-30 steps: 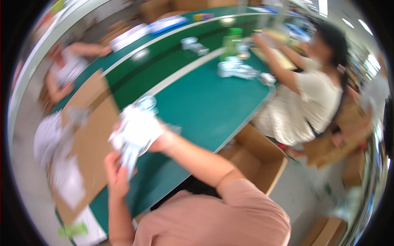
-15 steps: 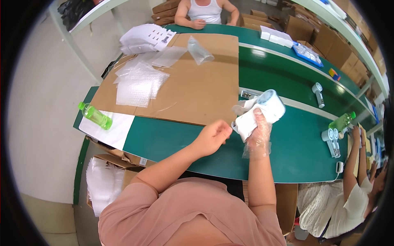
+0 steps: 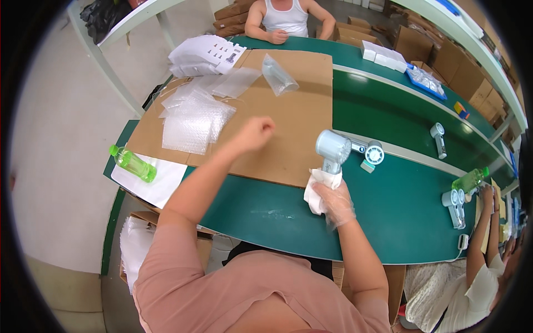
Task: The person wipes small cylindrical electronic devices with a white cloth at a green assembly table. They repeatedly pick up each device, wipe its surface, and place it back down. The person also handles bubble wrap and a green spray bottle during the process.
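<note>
In my right hand (image 3: 333, 202), which wears a thin clear plastic glove, is a pale blue handheld fan (image 3: 332, 149), head up. A white cloth (image 3: 316, 195) is wrapped about the fan's handle under my fingers. My bare left hand (image 3: 255, 133) is raised over the brown cardboard sheet (image 3: 283, 119), its fingers curled closed with nothing visible in them. Clear bubble-wrap bags (image 3: 189, 127) lie on the cardboard to its left. Another handheld fan (image 3: 373, 154) rests on the green table just beyond my right hand.
A clear plastic bag (image 3: 277, 76) and a stack of printed sheets (image 3: 202, 55) lie farther back. Green bottles stand or lie at left (image 3: 133, 165) and right (image 3: 471, 180). More fans (image 3: 455, 208) sit near a co-worker's arms at right. Another person (image 3: 286, 19) sits across the table.
My left hand has moved up and left, away from the fan, over the cardboard. My right hand has turned the fan upright, shifting it left. The fan lying behind it has come into view.
</note>
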A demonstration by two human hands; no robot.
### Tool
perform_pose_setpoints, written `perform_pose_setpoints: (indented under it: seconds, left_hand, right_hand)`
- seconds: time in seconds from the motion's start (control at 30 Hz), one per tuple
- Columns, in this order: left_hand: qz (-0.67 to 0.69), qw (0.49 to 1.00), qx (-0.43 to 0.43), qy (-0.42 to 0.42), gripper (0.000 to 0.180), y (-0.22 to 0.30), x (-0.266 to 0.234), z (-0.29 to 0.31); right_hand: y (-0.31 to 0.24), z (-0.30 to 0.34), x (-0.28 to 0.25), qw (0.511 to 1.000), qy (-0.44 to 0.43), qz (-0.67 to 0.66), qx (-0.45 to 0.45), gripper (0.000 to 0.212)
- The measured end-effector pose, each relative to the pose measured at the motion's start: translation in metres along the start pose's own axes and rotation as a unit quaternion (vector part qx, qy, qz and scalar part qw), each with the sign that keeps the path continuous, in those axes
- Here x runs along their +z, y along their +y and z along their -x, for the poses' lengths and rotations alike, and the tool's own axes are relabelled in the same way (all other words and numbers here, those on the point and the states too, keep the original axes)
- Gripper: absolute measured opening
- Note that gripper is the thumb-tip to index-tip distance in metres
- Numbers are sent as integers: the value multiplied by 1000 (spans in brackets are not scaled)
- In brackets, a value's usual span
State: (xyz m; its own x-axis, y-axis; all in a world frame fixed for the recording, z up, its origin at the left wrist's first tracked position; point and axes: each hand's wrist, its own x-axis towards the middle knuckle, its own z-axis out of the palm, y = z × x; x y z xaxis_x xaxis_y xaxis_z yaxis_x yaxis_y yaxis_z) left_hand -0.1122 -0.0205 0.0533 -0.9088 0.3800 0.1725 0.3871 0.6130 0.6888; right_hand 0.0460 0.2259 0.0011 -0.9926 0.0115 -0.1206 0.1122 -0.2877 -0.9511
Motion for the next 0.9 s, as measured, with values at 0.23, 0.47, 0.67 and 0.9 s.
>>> perform_pose_setpoints:
  seconds: [0.23, 0.47, 0.67, 0.9]
  left_hand:
    - [-226, 952, -65, 195, 43, -123, -74, -110]
    - [-376, 869, -293, 131, 95, -139, -114, -151]
    - [-347, 806, -412, 245, 105, -190, -180, -161]
    - [-231, 865, -417, 159, 126, -278, -238, -131]
  right_hand:
    - [-3, -4, -5, 999, -14, 22, 45, 43]
    - [-12, -5, -3, 996, 7, 8, 90, 44]
    - [-22, -8, 7, 992, 34, -20, 118, 43]
    - [-20, -14, 13, 990, 29, -41, 132, 41]
